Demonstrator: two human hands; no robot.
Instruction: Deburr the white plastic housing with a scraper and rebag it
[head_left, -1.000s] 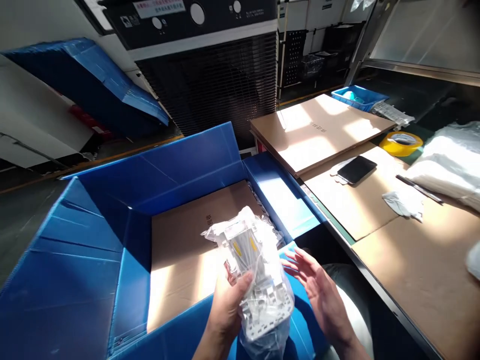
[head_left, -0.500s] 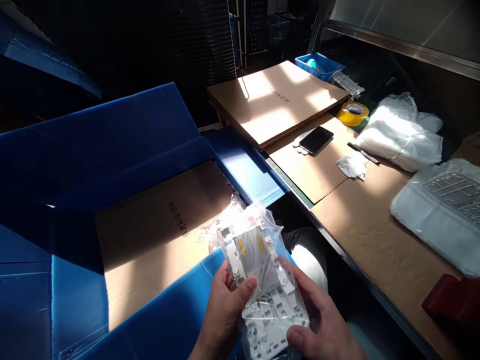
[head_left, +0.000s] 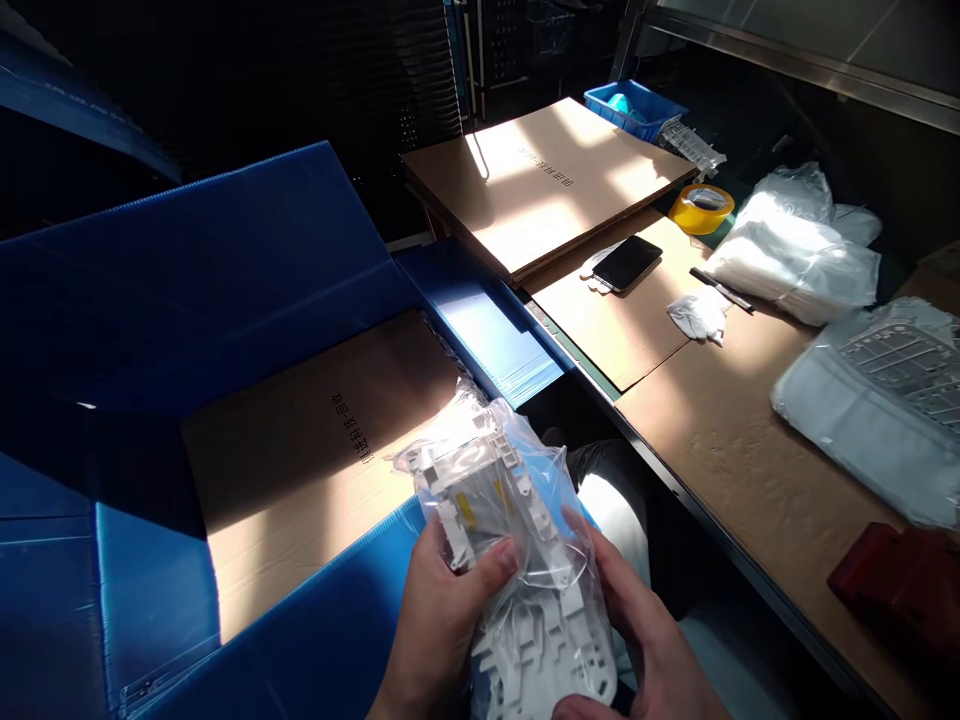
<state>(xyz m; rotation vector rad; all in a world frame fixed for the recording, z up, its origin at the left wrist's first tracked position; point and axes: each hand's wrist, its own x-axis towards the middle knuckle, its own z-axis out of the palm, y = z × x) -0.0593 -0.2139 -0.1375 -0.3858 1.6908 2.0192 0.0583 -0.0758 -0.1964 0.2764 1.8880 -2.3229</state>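
both the left hand and right hand grip the bagged white plastic part, thumbs on top.

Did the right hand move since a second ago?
Yes. The right hand closed in leftward, toward the near corner of the blue box, and now grips the bagged plastic part beside the left hand.

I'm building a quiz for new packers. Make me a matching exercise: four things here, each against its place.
Things: 1 bagged white part; 2 phone; 3 yellow tape roll; 4 printed cardboard sheet.
Places: A in the blue crate; B held by left hand and right hand; C between cardboard stack and white bags; D on the table's loose brown sheet.
Pairs: 1-B, 2-D, 3-C, 4-A.
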